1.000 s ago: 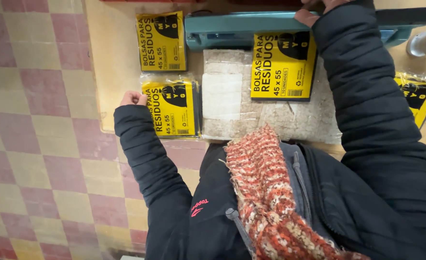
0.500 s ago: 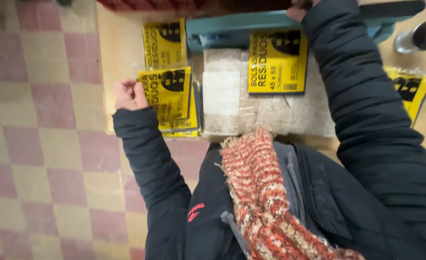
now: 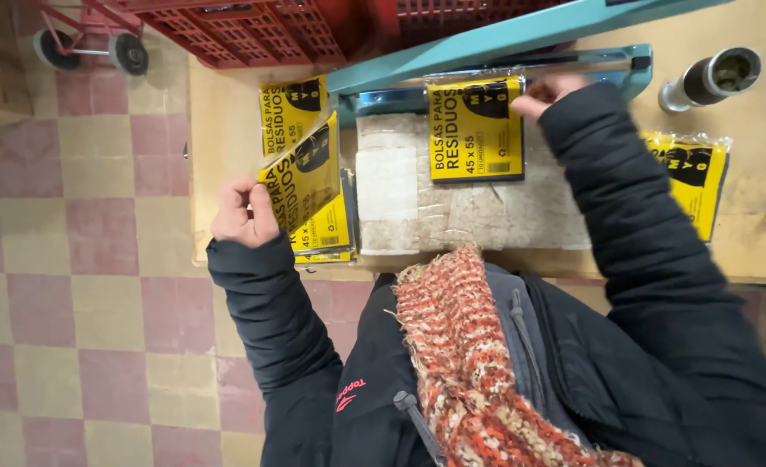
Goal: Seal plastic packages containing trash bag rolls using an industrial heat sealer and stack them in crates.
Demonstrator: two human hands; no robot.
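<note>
Single view, head-worn camera: looking steeply down from above the person's own chest, facing forward toward 12 o'clock. Close range. The knitted scarf [image 3: 478,363] and dark jacket are filling the 6 o'clock edge; the tabletop [image 3: 227,156] is crossing the upper half; the checkered floor [image 3: 71,285] is showing from 7 to 10 o'clock.

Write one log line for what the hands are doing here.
left hand: lifts yellow plastic packet off stack | right hand: holds yellow packet at teal sealer bar

Five yellow packets [image 3: 476,130] (one lifted), one red crate [image 3: 314,26], one metal cylinder [image 3: 711,78].
</note>
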